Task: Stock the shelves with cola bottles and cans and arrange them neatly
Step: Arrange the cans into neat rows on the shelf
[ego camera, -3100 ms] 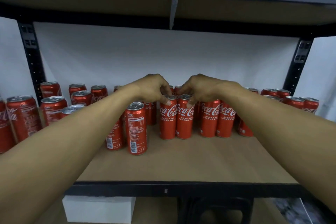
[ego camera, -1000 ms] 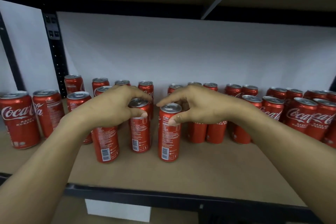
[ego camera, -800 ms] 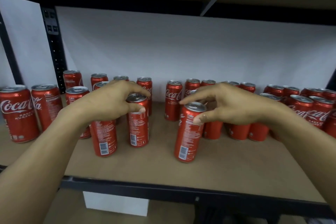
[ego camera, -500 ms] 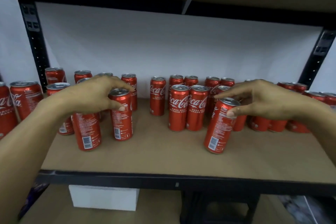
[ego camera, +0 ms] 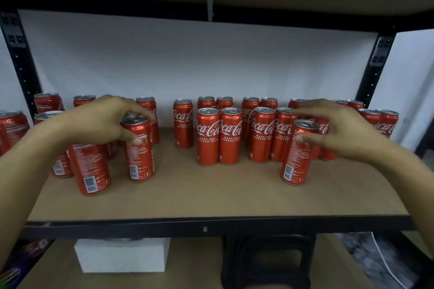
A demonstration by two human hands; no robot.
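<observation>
- The person is facing a shelf board (ego camera: 211,197) of brown fibreboard in a black metal rack (ego camera: 22,77); slim red Coca-Cola cans are standing upright across it.
- The left hand (ego camera: 98,122) is gripping the gripped cola can (ego camera: 139,157) at its top: the thumb is pressing on the near side just below the rim, and the curled fingers (ego camera: 141,110) are reaching over the lid to the far side.
- The gripped cola can is standing on the near-left part of the board, barcode side facing the camera.
- Another barcode-side can (ego camera: 90,171) is standing just left of it and nearer, partly under the left wrist.
- The right hand (ego camera: 342,134) is hovering over the right front cola can (ego camera: 296,159): the fingers are spread wide and nearly straight above the cans behind, and only the thumb tip is touching the can's near side under the rim.
- The right front cola can is standing on the near-right part of the board, leaning slightly right, just in front of a logo-facing pair (ego camera: 270,135).
- A second logo-facing pair (ego camera: 219,136) is standing side by side at the centre, touching.
- A single can (ego camera: 183,123) is standing farther back, left of centre.
- A back row of cans (ego camera: 251,105) is lining the far edge.
- A white box (ego camera: 122,254) and a black stool (ego camera: 270,263) are sitting below the shelf.
</observation>
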